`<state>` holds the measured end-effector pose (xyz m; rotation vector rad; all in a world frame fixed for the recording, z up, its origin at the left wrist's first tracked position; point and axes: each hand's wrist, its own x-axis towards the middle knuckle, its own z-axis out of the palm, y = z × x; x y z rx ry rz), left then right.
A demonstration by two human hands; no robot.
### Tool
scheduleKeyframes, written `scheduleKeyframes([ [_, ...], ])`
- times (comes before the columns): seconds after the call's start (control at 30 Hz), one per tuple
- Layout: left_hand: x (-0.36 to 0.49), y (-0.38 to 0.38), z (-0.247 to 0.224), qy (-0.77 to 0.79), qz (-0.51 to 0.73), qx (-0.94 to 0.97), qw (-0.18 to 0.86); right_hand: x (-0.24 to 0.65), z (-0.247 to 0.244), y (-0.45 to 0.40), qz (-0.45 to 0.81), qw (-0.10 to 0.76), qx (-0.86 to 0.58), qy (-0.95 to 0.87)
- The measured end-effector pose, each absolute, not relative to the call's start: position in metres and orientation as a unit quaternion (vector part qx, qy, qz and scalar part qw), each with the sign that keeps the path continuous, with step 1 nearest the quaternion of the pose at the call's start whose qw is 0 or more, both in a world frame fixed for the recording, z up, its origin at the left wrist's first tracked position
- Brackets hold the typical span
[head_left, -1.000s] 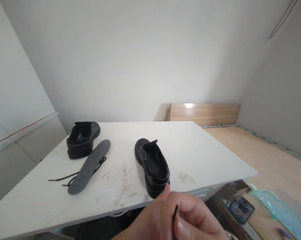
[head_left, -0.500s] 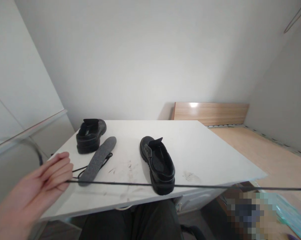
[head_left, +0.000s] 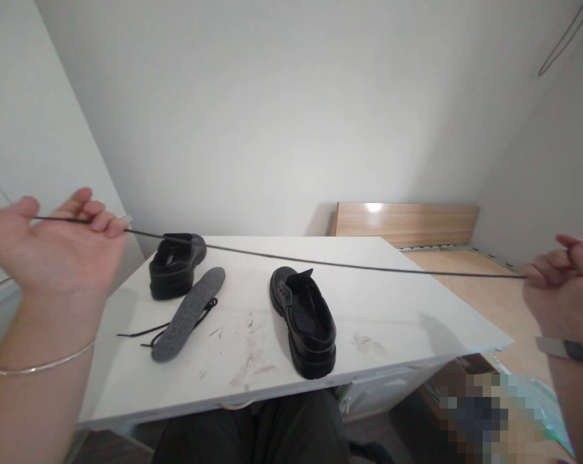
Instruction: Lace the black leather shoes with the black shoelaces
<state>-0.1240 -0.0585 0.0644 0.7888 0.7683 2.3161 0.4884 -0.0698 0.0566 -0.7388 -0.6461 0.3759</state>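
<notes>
Head view: left hand [head_left: 62,254] and edge-cropped right hand [head_left: 569,290] both have fingers [head_left: 111,225] clamped on black lace [head_left: 349,265].

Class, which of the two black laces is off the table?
The lace strung nearly straight between the left hand and the right hand; the other lace lies looped on the table, partly under the grey insole.

Person sits at white table [head_left: 402,316]; left hand [head_left: 64,248] and right hand [head_left: 569,277] grip black lace [head_left: 320,262], drawn nearly straight between them. I see near black shoe [head_left: 311,338] mid-table, second black shoe [head_left: 171,283] far left, grey insole [head_left: 189,314] beside it, over another lace [head_left: 144,333].
</notes>
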Motion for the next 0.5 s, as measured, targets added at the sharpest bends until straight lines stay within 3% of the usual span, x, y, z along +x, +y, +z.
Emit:
scheduleKeyframes([
  [0.13, -0.120, -0.027, 0.103, 0.327, 0.894, 0.277, 0.129, 0.464, 0.067, -0.020, 0.172, 0.849, -0.354, -0.353],
  [0.27, -0.107, -0.006, 0.085, 0.427, 0.826, 0.368, 0.011, 0.426, 0.046, 0.022, 0.200, 0.830, -0.341, -0.395],
  [0.5, -0.079, -0.014, -0.002, 0.513, 0.627, 0.582, 0.069, 0.360, -0.031, 0.051, 0.318, 0.725, -0.349, -0.501],
])
